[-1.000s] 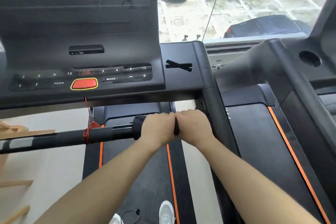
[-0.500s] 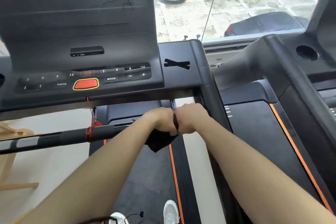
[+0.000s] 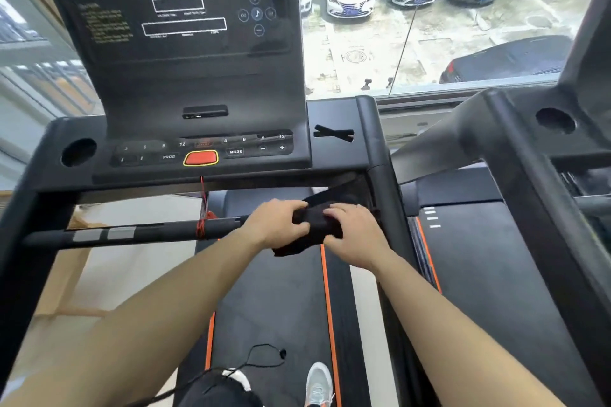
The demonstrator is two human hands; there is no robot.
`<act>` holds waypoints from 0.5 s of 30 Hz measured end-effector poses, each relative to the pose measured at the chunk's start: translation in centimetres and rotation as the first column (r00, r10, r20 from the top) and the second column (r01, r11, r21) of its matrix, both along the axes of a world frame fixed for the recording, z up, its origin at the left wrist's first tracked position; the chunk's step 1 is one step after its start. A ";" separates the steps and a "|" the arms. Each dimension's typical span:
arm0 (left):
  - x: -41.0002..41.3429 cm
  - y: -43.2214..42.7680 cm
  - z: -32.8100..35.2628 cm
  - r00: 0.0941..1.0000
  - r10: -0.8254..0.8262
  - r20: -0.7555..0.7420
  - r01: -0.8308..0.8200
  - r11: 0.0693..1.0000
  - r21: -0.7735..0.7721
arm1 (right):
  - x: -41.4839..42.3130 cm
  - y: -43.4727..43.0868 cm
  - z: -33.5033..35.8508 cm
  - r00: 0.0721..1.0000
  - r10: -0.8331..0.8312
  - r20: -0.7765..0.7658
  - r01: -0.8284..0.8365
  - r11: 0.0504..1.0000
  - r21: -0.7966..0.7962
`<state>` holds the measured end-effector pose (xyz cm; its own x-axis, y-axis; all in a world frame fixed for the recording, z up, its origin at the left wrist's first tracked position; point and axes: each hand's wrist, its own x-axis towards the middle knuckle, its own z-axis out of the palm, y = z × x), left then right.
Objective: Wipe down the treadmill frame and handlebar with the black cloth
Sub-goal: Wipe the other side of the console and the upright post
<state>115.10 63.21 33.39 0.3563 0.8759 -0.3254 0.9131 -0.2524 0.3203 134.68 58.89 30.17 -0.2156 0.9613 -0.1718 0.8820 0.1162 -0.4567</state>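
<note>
The black cloth (image 3: pixel 314 225) is bunched over the right end of the horizontal black handlebar (image 3: pixel 148 232), close to the right upright of the treadmill frame (image 3: pixel 383 182). My left hand (image 3: pixel 276 223) grips the cloth's left side and my right hand (image 3: pixel 355 233) presses on its right side. A strip of the cloth stretches up and back toward the underside of the console. The bar beneath the cloth is hidden.
The console (image 3: pixel 198 149) with a red stop button (image 3: pixel 200 158) sits above the bar, and a red safety cord (image 3: pixel 204 208) is wound round the bar. A second treadmill (image 3: pixel 496 241) stands close on the right. My shoes rest on the belt (image 3: pixel 274 301) below.
Both hands were fists side by side on the bar; now they have spread apart with the cloth bunched between them. The view has tilted up, showing more console.
</note>
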 end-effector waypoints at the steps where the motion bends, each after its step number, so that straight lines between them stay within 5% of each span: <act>1: -0.2 0.3 -0.1 1.000 0.028 -0.014 -0.028 1.000 0.007 | 0.1 0.2 0.5 0.996 -0.069 -0.053 0.070 0.997 0.018; 5: -0.2 1.5 -0.4 0.996 0.021 -0.089 -0.030 0.995 -0.091 | -0.2 2.1 2.1 0.982 -0.188 0.025 0.188 0.982 0.009; 9: -0.5 3.4 -0.4 0.998 -0.023 -0.061 0.015 0.992 -0.127 | -1.0 5.1 2.7 0.981 -0.030 0.191 0.069 0.977 -0.202; 11: -0.6 4.5 0.1 0.992 -0.096 -0.084 0.085 0.989 -0.122 | -1.1 6.4 3.2 0.982 0.023 0.186 0.035 0.954 -0.299; 15: 0.0 7.0 2.6 0.988 -0.155 -0.013 0.154 0.986 -0.071 | -1.1 7.4 5.3 0.987 -0.051 0.150 0.088 0.964 -0.252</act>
<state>115.10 70.17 35.97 0.4790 0.7858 -0.3911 0.8706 -0.3685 0.3259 133.63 66.34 35.50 -0.1052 0.8925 -0.4385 0.9412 -0.0530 -0.3337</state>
